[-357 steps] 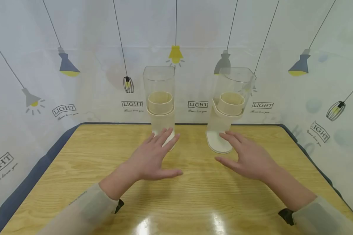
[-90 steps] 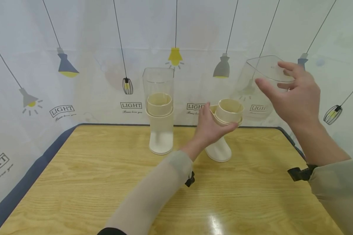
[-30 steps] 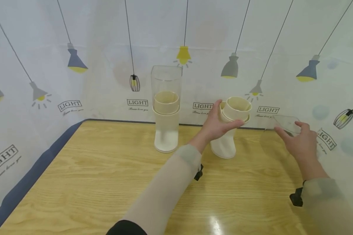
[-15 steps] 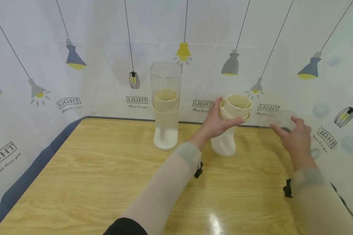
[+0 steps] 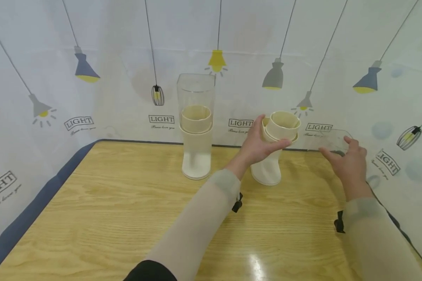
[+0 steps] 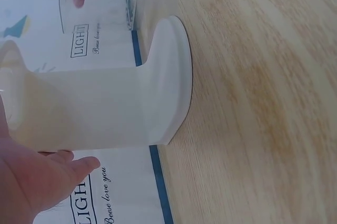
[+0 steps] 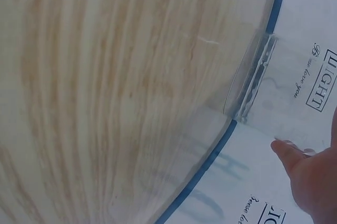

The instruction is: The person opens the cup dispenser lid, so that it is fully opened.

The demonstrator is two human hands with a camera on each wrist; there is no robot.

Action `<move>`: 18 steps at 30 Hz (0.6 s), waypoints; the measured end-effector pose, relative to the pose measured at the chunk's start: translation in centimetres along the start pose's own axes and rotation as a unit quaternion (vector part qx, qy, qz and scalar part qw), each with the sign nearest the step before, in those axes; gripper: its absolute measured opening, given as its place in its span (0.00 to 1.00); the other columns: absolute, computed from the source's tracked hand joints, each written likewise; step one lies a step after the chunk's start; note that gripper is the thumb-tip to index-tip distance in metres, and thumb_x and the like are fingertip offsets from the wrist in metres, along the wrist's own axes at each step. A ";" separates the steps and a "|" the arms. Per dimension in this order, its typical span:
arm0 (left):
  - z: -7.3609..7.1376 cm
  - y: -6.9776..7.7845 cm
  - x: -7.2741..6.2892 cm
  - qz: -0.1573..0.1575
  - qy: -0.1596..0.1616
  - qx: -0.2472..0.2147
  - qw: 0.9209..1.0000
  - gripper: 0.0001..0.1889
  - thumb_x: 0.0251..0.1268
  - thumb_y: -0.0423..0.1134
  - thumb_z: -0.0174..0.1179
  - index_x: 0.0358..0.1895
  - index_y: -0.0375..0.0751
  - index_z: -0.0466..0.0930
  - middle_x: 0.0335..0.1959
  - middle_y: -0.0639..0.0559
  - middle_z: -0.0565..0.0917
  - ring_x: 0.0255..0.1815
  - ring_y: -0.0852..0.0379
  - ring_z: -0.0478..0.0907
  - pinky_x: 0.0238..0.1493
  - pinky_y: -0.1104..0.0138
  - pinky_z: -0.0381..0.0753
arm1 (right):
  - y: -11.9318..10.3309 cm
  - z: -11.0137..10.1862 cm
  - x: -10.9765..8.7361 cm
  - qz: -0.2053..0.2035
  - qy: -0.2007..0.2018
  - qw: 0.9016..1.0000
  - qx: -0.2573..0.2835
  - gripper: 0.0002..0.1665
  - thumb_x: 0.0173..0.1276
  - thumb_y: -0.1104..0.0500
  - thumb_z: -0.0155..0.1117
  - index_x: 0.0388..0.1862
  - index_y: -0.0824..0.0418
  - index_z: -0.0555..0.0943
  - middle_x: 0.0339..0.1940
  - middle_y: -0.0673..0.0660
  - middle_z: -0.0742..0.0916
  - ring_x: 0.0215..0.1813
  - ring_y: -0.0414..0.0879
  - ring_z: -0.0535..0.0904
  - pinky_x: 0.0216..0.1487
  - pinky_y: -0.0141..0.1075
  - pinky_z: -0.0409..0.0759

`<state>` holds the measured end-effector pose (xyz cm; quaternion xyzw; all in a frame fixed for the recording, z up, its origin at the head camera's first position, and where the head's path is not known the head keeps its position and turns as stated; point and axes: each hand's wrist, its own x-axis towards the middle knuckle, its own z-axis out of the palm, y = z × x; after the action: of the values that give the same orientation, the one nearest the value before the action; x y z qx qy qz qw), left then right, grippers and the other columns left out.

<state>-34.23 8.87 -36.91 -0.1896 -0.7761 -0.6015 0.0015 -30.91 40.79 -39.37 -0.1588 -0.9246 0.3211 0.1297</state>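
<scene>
My left hand (image 5: pixel 258 146) grips the cream stand (image 5: pixel 267 171) on the right, thumb and fingers round its upper part just below the raised round collar (image 5: pixel 285 123). In the left wrist view, the stand's foot (image 6: pixel 171 82) sits on the table. My right hand (image 5: pixel 349 164) holds a clear plastic container (image 5: pixel 334 136), thumb and fingers spread across its sides. The container is faint against the backdrop; its lower edge (image 7: pixel 258 77) shows close to the table's back edge in the right wrist view. Some right fingers are hidden behind it.
A matching cream stand (image 5: pixel 197 152) stands on the left, its clear container (image 5: pixel 196 86) seated round the collar. The wooden table (image 5: pixel 109 203) ends at a printed lamp backdrop (image 5: pixel 116 78) behind and at both sides.
Both hands were open earlier, with both containers on their stands. Since then my left hand took the right stand, and my right hand lifted off its container and lowered it to the right.
</scene>
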 end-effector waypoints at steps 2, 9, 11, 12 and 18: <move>-0.1 0.0 0.0 -0.005 0.001 -0.002 1.000 0.66 0.57 0.65 0.81 0.92 0.62 0.43 0.86 0.49 0.63 0.72 0.50 0.74 0.74 0.50 0.79 | -0.1 0.1 0.0 0.002 -0.003 1.000 -0.002 0.69 0.74 0.23 0.62 0.93 0.58 0.42 0.87 0.82 0.50 0.78 0.85 0.61 0.78 0.76 0.64; -0.3 0.0 -0.1 -0.009 -0.004 0.003 1.000 0.69 0.56 0.66 0.81 0.92 0.63 0.39 0.89 0.50 0.59 0.80 0.47 0.70 0.79 0.46 0.75 | -0.2 0.2 0.0 -0.004 -0.004 1.000 -0.004 0.68 0.74 0.23 0.61 0.93 0.57 0.41 0.86 0.82 0.49 0.75 0.85 0.63 0.76 0.76 0.66; -0.4 0.1 -0.2 -0.018 -0.007 0.004 1.000 0.73 0.54 0.67 0.82 0.92 0.62 0.33 0.91 0.50 0.56 0.85 0.46 0.65 0.83 0.46 0.70 | -0.2 0.1 -0.2 -0.004 -0.006 1.000 -0.003 0.71 0.73 0.21 0.62 0.94 0.55 0.38 0.88 0.81 0.46 0.76 0.87 0.62 0.75 0.78 0.65; -0.5 0.2 -0.3 -0.023 -0.011 0.003 1.000 0.75 0.53 0.67 0.82 0.92 0.61 0.31 0.92 0.50 0.54 0.87 0.45 0.63 0.84 0.45 0.68 | -0.2 0.0 -0.3 -0.003 -0.005 1.000 -0.004 0.72 0.72 0.21 0.62 0.94 0.54 0.37 0.88 0.80 0.44 0.77 0.87 0.61 0.75 0.78 0.65; -2.2 0.4 -1.9 -0.029 -0.026 0.040 0.998 0.73 0.53 0.71 0.79 0.93 0.56 0.36 0.93 0.50 0.50 0.92 0.44 0.54 0.87 0.44 0.63 | -0.4 -0.9 -1.2 -0.010 0.032 0.999 0.016 0.74 0.72 0.21 0.62 0.94 0.53 0.33 0.91 0.71 0.39 0.80 0.85 0.59 0.75 0.80 0.64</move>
<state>-32.84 6.37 -36.42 -0.1823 -0.8047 -0.5644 -0.0283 -29.63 40.55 -38.58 -0.1580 -0.9162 0.3292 0.1652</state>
